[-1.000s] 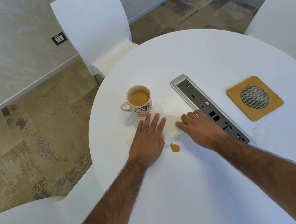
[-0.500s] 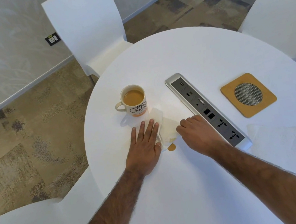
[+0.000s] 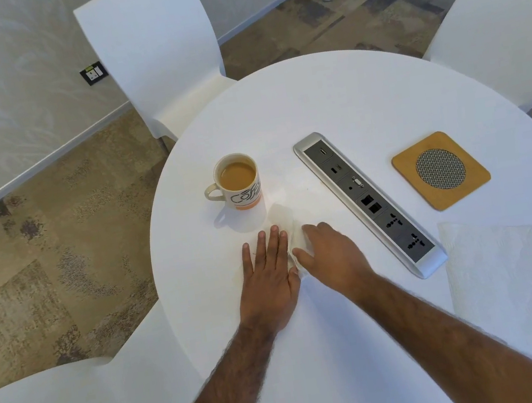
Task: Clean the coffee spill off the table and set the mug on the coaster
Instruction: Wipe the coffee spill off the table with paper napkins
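Note:
A cream mug (image 3: 240,181) full of milky coffee stands on the round white table (image 3: 345,93), handle to the left. Just in front of it lies a white paper tissue (image 3: 284,219). My left hand (image 3: 269,280) lies flat, fingers apart, on the tissue's left part. My right hand (image 3: 329,255) presses on the tissue's right part, fingers curled over it. No brown coffee drop shows; the hands and tissue cover that spot. A tan square coaster (image 3: 440,170) with a mesh disc lies at the right, bare.
A silver power and socket strip (image 3: 370,201) runs diagonally between the mug and the coaster. A second white paper towel (image 3: 502,269) lies at the table's right front. White chairs (image 3: 153,56) stand around the table.
Both hands slid the tissue toward me and together. The brown coffee drop that lay between the hands is now hidden under them. The mug has not moved.

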Tool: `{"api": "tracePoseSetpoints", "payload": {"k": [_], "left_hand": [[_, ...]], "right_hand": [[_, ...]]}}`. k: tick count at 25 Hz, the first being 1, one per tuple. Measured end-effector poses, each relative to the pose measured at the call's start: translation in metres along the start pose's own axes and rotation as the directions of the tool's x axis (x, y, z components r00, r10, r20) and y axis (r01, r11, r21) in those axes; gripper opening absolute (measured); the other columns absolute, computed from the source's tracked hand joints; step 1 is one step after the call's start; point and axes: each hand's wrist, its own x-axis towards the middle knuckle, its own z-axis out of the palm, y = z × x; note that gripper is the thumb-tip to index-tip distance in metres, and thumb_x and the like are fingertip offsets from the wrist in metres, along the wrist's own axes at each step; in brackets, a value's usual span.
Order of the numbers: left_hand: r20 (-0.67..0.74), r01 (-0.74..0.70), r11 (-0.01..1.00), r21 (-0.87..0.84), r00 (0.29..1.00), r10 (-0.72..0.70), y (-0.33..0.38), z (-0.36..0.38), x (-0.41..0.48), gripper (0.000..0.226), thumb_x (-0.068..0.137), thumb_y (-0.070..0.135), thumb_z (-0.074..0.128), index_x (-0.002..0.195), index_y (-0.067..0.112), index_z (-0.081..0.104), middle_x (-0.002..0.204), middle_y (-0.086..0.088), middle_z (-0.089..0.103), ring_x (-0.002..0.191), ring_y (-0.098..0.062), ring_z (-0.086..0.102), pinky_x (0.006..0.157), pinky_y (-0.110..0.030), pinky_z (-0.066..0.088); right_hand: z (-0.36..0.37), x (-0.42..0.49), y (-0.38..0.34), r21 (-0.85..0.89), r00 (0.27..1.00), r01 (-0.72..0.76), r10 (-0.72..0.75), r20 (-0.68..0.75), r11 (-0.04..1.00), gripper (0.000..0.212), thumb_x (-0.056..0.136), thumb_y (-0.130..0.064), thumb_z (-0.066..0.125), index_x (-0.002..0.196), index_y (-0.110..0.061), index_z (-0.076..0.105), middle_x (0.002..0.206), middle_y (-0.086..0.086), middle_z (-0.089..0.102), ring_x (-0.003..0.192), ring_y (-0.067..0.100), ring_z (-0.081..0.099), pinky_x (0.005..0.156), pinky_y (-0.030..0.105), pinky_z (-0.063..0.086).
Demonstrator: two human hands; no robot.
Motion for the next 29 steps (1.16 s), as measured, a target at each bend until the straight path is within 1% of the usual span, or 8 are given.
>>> {"api": "tracePoseSetpoints", "payload": {"k": [5,9,11,14,20,24,27,29], "left_hand": [[0.013,-0.004,0.944,-0.331,1.000,0.009,0.005,-0.007,-0.001,0.067,0.106,0.045,0.011,0.162,0.009,0.003,0.171,-0.005,-0.001,0.158,-0.017,-0.006,0.128,-0.040,0.000],[0.019,0.054,0.664,-0.746,0.998,-0.060,0.003,-0.016,-0.002,0.065,0.107,0.039,0.028,0.163,0.019,0.002,0.170,0.012,0.007,0.155,0.001,0.006,0.125,-0.021,0.009],[0.074,0.098,0.477,-0.874,0.995,-0.070,0.000,-0.016,-0.003,0.067,0.109,0.026,0.039,0.163,0.026,0.000,0.169,0.011,0.014,0.154,-0.006,0.020,0.122,-0.024,0.023],[0.090,0.108,0.393,-0.913,0.994,-0.065,-0.006,-0.011,-0.004,0.068,0.110,0.016,0.038,0.162,0.033,-0.001,0.169,0.016,0.015,0.153,-0.007,0.024,0.120,-0.028,0.030],[0.069,0.111,0.294,-0.949,0.986,-0.149,-0.002,-0.020,-0.001,0.055,0.108,0.039,0.033,0.158,0.040,0.009,0.154,0.048,0.021,0.144,0.016,0.026,0.107,-0.009,0.035],[-0.105,0.072,0.463,-0.884,0.932,-0.346,-0.014,-0.020,-0.005,0.056,0.106,0.048,0.027,0.161,0.033,0.022,0.167,0.021,0.021,0.154,-0.003,0.017,0.124,-0.031,0.020],[-0.186,0.158,0.752,-0.640,0.918,-0.351,-0.030,-0.016,-0.010,0.057,0.107,0.044,0.020,0.161,0.027,0.023,0.168,0.017,0.019,0.156,-0.004,0.008,0.128,-0.035,0.011],[-0.174,0.197,0.878,-0.435,0.939,-0.297,-0.035,-0.013,-0.012,0.061,0.105,0.039,0.020,0.161,0.016,0.024,0.170,0.001,0.020,0.158,-0.015,0.008,0.129,-0.041,0.008]], "right_hand": [[0.002,0.011,-0.032,-0.007,1.000,-0.021,0.021,0.005,1.000,0.036,0.096,-0.028,0.058,0.128,-0.013,0.052,0.120,0.011,0.053,0.112,0.032,0.058,0.087,0.044,0.057],[0.007,0.007,-0.045,-0.331,0.994,-0.020,-0.017,-0.109,0.943,0.043,0.089,-0.028,0.069,0.124,-0.009,0.054,0.121,0.010,0.054,0.114,0.028,0.053,0.091,0.041,0.049],[0.013,0.007,-0.046,-0.287,0.993,-0.043,0.011,-0.115,0.957,0.050,0.091,-0.032,0.071,0.130,-0.007,0.051,0.123,0.011,0.055,0.115,0.027,0.055,0.092,0.039,0.052],[0.017,0.011,-0.047,-0.159,0.996,-0.059,0.048,-0.071,0.986,0.052,0.093,-0.031,0.072,0.133,-0.008,0.048,0.128,0.012,0.051,0.119,0.027,0.053,0.092,0.040,0.056],[0.019,0.016,-0.046,-0.049,0.997,0.039,-0.042,-0.058,0.998,0.029,0.096,-0.017,0.064,0.123,-0.013,0.055,0.118,0.011,0.061,0.108,0.029,0.061,0.086,0.043,0.058],[-0.002,0.029,-0.028,0.074,1.000,0.017,-0.018,0.018,0.997,0.033,0.090,-0.003,0.054,0.118,-0.011,0.070,0.115,0.013,0.063,0.107,0.032,0.063,0.086,0.032,0.051],[-0.028,0.044,-0.003,0.317,0.996,-0.091,0.081,0.046,0.944,0.024,0.083,0.005,0.059,0.089,-0.011,0.077,0.087,0.006,0.066,0.082,0.023,0.061,0.057,0.021,0.044],[-0.041,0.051,0.011,0.547,0.977,-0.210,0.201,0.077,0.810,0.023,0.084,0.008,0.059,0.078,-0.012,0.070,0.073,0.004,0.061,0.067,0.019,0.057,0.044,0.018,0.044]]}}
